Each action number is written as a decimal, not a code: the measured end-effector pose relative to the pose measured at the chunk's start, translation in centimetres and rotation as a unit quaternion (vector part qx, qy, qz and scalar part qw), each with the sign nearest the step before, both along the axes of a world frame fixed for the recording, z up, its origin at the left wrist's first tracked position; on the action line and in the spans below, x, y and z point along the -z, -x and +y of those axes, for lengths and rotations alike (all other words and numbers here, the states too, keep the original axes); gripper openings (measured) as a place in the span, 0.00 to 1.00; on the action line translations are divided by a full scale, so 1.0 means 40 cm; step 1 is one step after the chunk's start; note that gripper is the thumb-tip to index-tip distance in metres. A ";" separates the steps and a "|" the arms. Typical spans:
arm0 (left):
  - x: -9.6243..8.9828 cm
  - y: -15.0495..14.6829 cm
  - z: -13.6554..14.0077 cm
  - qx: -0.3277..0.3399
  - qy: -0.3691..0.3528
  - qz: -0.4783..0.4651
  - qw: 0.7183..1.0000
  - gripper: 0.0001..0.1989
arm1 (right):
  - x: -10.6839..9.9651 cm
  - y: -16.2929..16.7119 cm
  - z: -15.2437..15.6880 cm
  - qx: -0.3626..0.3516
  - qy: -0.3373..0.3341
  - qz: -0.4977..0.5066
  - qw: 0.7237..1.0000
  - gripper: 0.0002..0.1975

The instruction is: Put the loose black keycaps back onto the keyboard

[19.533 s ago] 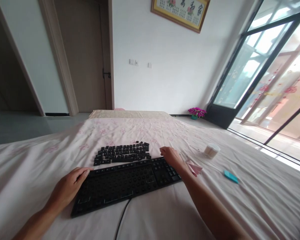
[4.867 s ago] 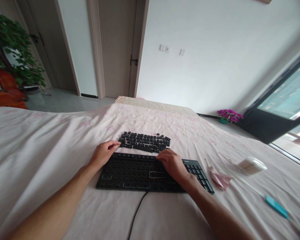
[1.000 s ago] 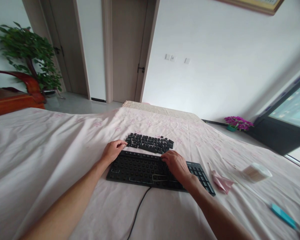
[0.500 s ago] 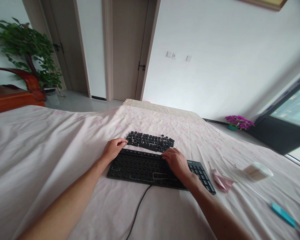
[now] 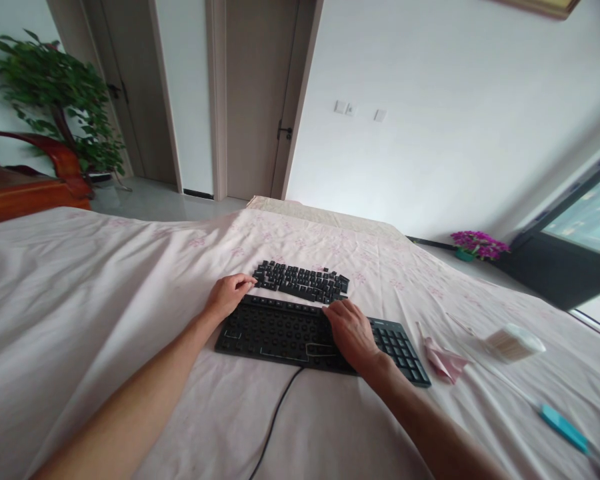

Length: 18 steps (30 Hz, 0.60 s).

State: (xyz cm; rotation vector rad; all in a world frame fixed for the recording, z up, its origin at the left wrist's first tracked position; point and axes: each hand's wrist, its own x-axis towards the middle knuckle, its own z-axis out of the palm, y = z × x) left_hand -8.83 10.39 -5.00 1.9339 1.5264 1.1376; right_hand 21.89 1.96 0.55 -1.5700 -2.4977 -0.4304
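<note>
A black keyboard (image 5: 275, 327) lies on the cloth in front of me. Its main section shows bare key posts, while the number pad at its right end still has keycaps. Just beyond its far edge, many loose black keycaps (image 5: 300, 283) lie grouped in rows. My left hand (image 5: 229, 295) is closed in a pinch at the left end of those keycaps; whatever it holds is too small to make out. Over the keyboard's far edge, right of the middle, my right hand (image 5: 349, 330) bends down with fingers together at the top key row. Its fingertips are partly hidden.
A pale flowered cloth (image 5: 145, 280) covers the surface, wrinkled in places. To the right lie a pink piece of cloth (image 5: 445, 360), a clear tub of thin sticks (image 5: 516, 343) and a turquoise object (image 5: 564, 428). A black cable (image 5: 277, 413) runs from the keyboard towards me.
My right hand has shifted slightly left and down over the keyboard, with its fingers lower. My left hand stays at the left end of the loose keycaps. The view has moved slightly.
</note>
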 end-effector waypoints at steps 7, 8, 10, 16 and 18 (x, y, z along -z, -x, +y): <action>-0.002 0.000 -0.001 -0.004 -0.001 0.001 1.000 0.14 | -0.001 0.043 -0.029 0.038 0.010 -0.101 0.994 0.12; -0.002 -0.001 -0.001 -0.004 -0.002 0.002 1.000 0.14 | -0.002 0.047 -0.032 0.039 0.012 -0.101 0.994 0.13; -0.004 -0.001 -0.002 -0.005 -0.002 0.006 1.000 0.14 | -0.006 0.052 -0.037 0.039 0.018 -0.093 0.995 0.15; -0.008 -0.004 -0.007 -0.013 0.007 0.013 1.000 0.14 | -0.030 0.009 -0.014 -0.005 0.065 0.013 0.998 0.20; -0.010 -0.004 -0.009 -0.015 0.009 0.012 1.000 0.14 | -0.030 -0.026 0.005 -0.016 0.083 0.081 0.993 0.23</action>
